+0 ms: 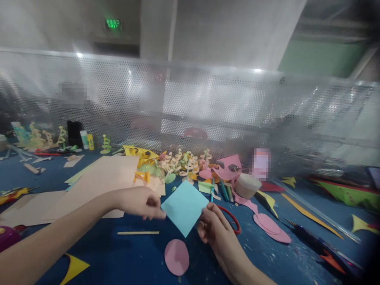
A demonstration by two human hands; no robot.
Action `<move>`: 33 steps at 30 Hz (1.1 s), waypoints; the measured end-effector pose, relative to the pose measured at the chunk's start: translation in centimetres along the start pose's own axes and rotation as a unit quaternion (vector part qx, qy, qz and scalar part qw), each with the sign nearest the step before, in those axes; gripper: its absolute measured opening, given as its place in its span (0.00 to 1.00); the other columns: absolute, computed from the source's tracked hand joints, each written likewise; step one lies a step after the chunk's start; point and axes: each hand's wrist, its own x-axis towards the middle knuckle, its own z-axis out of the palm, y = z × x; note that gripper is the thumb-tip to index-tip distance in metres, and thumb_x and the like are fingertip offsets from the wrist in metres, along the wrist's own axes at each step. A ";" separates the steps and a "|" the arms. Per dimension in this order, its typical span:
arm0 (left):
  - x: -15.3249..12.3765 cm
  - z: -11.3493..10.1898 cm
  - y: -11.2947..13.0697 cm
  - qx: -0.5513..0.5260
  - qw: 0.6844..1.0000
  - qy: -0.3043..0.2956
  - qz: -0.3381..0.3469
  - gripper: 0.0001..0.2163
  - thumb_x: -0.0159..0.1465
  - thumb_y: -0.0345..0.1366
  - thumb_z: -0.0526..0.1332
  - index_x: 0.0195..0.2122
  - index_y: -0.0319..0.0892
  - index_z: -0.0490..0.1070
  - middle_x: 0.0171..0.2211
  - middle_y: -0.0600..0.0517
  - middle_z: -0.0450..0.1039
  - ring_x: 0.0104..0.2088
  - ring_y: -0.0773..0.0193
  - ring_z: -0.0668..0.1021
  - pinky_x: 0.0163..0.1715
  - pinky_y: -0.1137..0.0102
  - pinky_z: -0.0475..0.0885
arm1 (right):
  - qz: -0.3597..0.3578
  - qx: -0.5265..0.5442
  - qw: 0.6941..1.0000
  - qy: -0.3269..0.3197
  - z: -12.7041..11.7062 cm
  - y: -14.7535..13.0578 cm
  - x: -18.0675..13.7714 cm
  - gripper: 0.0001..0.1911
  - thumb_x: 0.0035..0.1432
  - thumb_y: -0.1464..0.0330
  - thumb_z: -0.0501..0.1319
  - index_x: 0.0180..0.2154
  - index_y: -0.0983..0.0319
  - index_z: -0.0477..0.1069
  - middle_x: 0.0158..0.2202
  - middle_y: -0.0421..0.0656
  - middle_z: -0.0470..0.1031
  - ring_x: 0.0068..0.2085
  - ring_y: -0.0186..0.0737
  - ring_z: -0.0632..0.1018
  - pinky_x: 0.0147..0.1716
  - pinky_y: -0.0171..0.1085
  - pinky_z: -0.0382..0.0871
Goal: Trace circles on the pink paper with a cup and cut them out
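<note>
A light blue square of paper point(185, 209) is held up in front of me, turned so that one corner points down. My right hand point(218, 231) pinches its right corner between thumb and fingers. At the left corner are the curled fingers of my left hand point(139, 202), with the thumb tip against the paper's edge. Below the square, a pink paper oval point(176, 257) lies flat on the blue table point(142, 259). A thin wooden stick point(138, 233) rests under my left hand.
Large beige paper sheets point(101, 186) lie at left. Curled paper pieces point(184, 162) crowd the back, before a perforated metal screen point(208, 103). At right are a white tape roll point(247, 185), pink ovals point(271, 227) and a dark pen-like tool point(320, 245).
</note>
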 end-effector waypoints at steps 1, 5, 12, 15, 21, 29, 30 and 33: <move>-0.3 0.1 0.0 0.043 0.999 -0.028 -0.012 0.12 0.50 0.47 0.64 0.22 0.43 0.71 0.20 0.55 0.69 0.21 0.65 0.70 0.20 0.73 0.62 | 0.006 0.013 1.000 0.002 0.0 -0.1 0.0 0.24 0.41 0.57 0.68 0.32 0.57 0.55 0.19 0.29 0.67 0.16 0.29 0.68 0.14 0.27 0.55; -0.9 1.0 0.5 0.125 0.991 -0.039 -0.009 0.04 0.44 0.31 0.65 0.17 0.45 0.70 0.16 0.57 0.66 0.18 0.66 0.68 0.18 0.74 0.60 | 0.013 -0.011 1.000 -0.019 0.0 0.1 -0.1 0.22 0.43 0.55 0.66 0.30 0.57 0.55 0.16 0.30 0.66 0.16 0.30 0.68 0.14 0.27 0.55; -0.9 -0.8 0.6 0.022 0.998 -0.050 -0.037 0.05 0.39 0.27 0.63 0.15 0.44 0.72 0.14 0.56 0.70 0.17 0.63 0.71 0.16 0.72 0.64 | 0.015 -0.040 0.999 -0.031 0.1 0.5 0.1 0.20 0.43 0.55 0.63 0.31 0.58 0.56 0.12 0.29 0.64 0.14 0.29 0.65 0.12 0.26 0.53; 0.0 -4.7 -0.2 -0.013 0.992 0.124 -0.030 0.11 0.52 0.41 0.59 0.31 0.43 0.76 0.25 0.50 0.75 0.27 0.59 0.76 0.29 0.68 0.71 | 0.011 -0.043 0.998 -0.043 -0.1 0.8 0.2 0.19 0.45 0.55 0.62 0.31 0.58 0.56 0.12 0.30 0.64 0.14 0.29 0.66 0.12 0.25 0.54; 2.6 -3.0 -0.1 -0.022 0.937 0.350 -0.015 0.28 0.58 0.50 0.53 0.55 0.37 0.62 0.46 0.41 0.70 0.46 0.51 0.73 0.47 0.60 0.65 | -0.004 -0.047 0.996 -0.077 -0.8 1.7 0.9 0.19 0.49 0.53 0.60 0.30 0.59 0.56 0.11 0.29 0.63 0.12 0.28 0.65 0.09 0.24 0.52; 1.6 6.2 1.5 -0.141 0.968 0.197 0.071 0.30 0.57 0.51 0.59 0.57 0.41 0.61 0.56 0.41 0.63 0.55 0.50 0.67 0.54 0.59 0.60 | 0.070 0.066 0.988 -0.124 0.0 -0.1 -0.3 0.13 0.45 0.62 0.60 0.30 0.60 0.58 0.13 0.28 0.61 0.10 0.23 0.60 0.09 0.22 0.53; 1.5 6.2 1.7 -0.202 0.962 0.170 0.067 0.30 0.56 0.53 0.58 0.56 0.40 0.62 0.54 0.41 0.66 0.53 0.50 0.69 0.52 0.59 0.62 | 0.091 0.082 0.984 -0.127 0.1 -0.2 -0.3 0.12 0.45 0.63 0.60 0.30 0.60 0.58 0.14 0.28 0.61 0.11 0.22 0.61 0.10 0.21 0.54; 1.3 5.9 1.8 -0.391 0.915 0.096 0.028 0.29 0.55 0.55 0.59 0.48 0.36 0.69 0.43 0.41 0.75 0.42 0.52 0.76 0.43 0.62 0.69 | 0.093 0.052 0.986 -0.126 0.2 0.0 -0.3 0.12 0.46 0.62 0.60 0.31 0.60 0.59 0.13 0.28 0.61 0.10 0.23 0.61 0.08 0.22 0.51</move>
